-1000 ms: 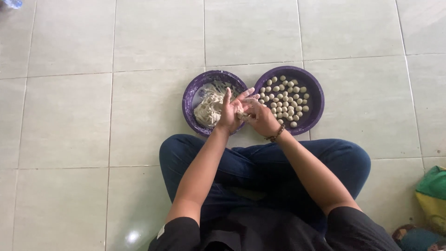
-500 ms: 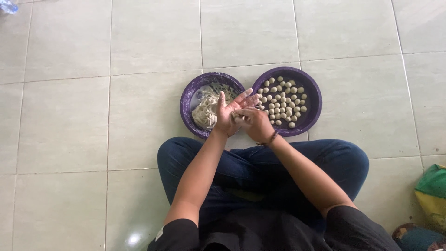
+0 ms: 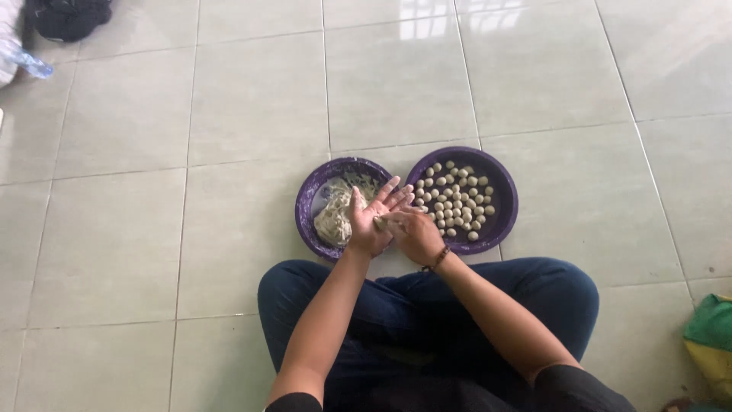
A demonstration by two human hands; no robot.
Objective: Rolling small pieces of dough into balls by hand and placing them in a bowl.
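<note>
Left hand: my left hand (image 3: 371,223) is held palm up with fingers spread and released; a small pale dough lump (image 3: 379,222) seems to rest on the palm, though I can hardly make it out at this size.
Right hand: my right hand (image 3: 415,235) lies just right of the left, knuckles up, fingers curled toward the lump and touching the left palm's edge. I cannot tell whether it grips the lump or only presses on it.
Wrist: a dark bracelet (image 3: 437,259) sits on the right wrist.
Key relation: the lump sits between the two hands, above the gap between the two bowls. The ball bowl lies just to the far right of it, the dough bowl just to the far left. The right hand is the nearer one to the balls. The lump looks roundish, with no long axis I can read.
Left bowl: a purple bowl (image 3: 308,217) holds a pale dough mass (image 3: 333,221), partly hidden by the left hand.
Right bowl: a second purple bowl (image 3: 503,200), touching the first, holds many small balls (image 3: 456,202) in loose rows.
Body: I see crossed legs (image 3: 534,294) in dark blue, near the bowls, on a tiled floor (image 3: 152,191).
Edges: a dark bundle (image 3: 69,17) lies far left; a green and yellow bag (image 3: 711,343) near right.
</note>
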